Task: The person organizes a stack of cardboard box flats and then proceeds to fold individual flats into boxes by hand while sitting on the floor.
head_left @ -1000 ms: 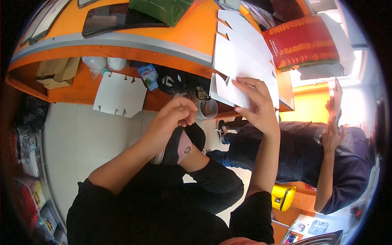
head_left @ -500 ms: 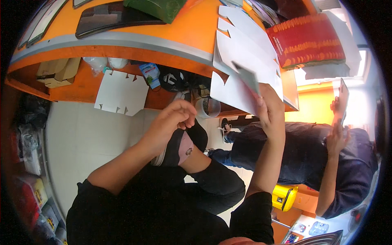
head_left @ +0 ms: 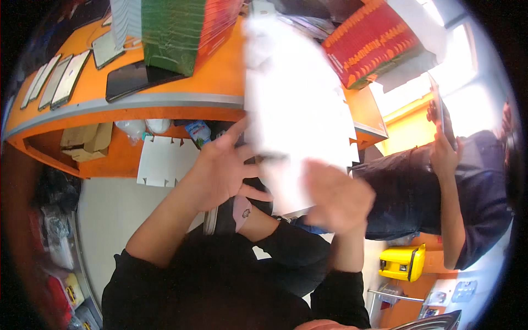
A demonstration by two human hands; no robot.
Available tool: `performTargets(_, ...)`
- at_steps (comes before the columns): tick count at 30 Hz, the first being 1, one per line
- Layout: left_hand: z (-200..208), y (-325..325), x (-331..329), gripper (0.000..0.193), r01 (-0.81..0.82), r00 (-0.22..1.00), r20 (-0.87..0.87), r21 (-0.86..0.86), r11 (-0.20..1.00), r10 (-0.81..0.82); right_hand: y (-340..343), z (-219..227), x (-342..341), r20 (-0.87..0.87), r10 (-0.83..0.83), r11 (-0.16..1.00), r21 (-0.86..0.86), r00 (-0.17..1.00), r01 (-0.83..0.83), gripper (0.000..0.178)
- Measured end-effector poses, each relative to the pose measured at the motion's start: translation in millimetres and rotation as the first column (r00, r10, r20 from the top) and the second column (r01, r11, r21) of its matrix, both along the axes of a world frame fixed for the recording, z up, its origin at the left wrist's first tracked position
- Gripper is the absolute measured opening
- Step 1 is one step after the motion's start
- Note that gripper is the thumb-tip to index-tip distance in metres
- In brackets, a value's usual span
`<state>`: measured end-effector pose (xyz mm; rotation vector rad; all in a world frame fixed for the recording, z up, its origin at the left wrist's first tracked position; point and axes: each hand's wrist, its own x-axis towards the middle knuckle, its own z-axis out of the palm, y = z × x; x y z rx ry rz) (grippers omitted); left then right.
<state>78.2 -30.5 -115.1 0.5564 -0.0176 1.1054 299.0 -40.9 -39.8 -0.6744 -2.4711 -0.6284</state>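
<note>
A large white card sheet [head_left: 300, 93], smeared by motion, stands in front of me over the right part of the desk edge. My right hand [head_left: 342, 195] grips its lower edge; that hand is blurred and its far fingers are hidden. My left hand [head_left: 223, 168] is open, fingers spread, beside the sheet's lower left edge. Whether its fingertips touch the sheet I cannot tell. Another white card with notched edges [head_left: 159, 159] lies on the orange shelf under the desk, left of my left hand.
Several phones [head_left: 69, 80] and a dark tablet [head_left: 132, 80] lie on the orange desk [head_left: 217, 77] near upright green and red packages [head_left: 170, 36]. A red patterned stack [head_left: 374, 44] sits at the right. A co-worker [head_left: 407, 187] holds a flat device there. A yellow case [head_left: 401, 262] is lower right.
The white sheet has risen off the desk, blurring. My right hand has moved down and left with it. My left hand has spread its fingers. The view has shifted, showing more desk.
</note>
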Motion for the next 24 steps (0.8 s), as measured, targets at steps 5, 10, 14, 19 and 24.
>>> performTargets(5, 4, -8, 11, 0.042, -0.216, 0.796, -0.602, -0.176, 0.960, 0.068, -29, -15, 21, 0.033, -0.101, 0.912, -0.396, 0.994, 0.106, 0.036)
performTargets(10, 3, -18, 8, 0.040, -0.207, 0.704, -0.687, 0.041, 0.977, 0.179, -18, -40, 105, -0.571, -0.643, 0.735, -0.646, 0.510, 0.204, 0.053)
performTargets(14, 12, -18, -17, 0.042, -0.004, 0.716, -0.683, 0.202, 0.979, 0.144, -10, -54, 125, -0.591, -0.673, 0.490, -0.807, 0.446, -0.329, 0.064)
performTargets(19, 17, -14, -21, 0.046, -0.234, 0.653, -0.672, 0.259, 0.937, 0.349, -31, -59, 102, -0.533, -0.812, 0.316, -0.743, 0.236, -0.590, 0.052)
performTargets(24, 80, 19, -7, 0.050, -0.593, 0.365, -0.633, 0.408, 0.695, 0.683, -7, -4, 82, -0.672, -0.712, 0.624, -0.738, 0.204, -0.256, 0.037)
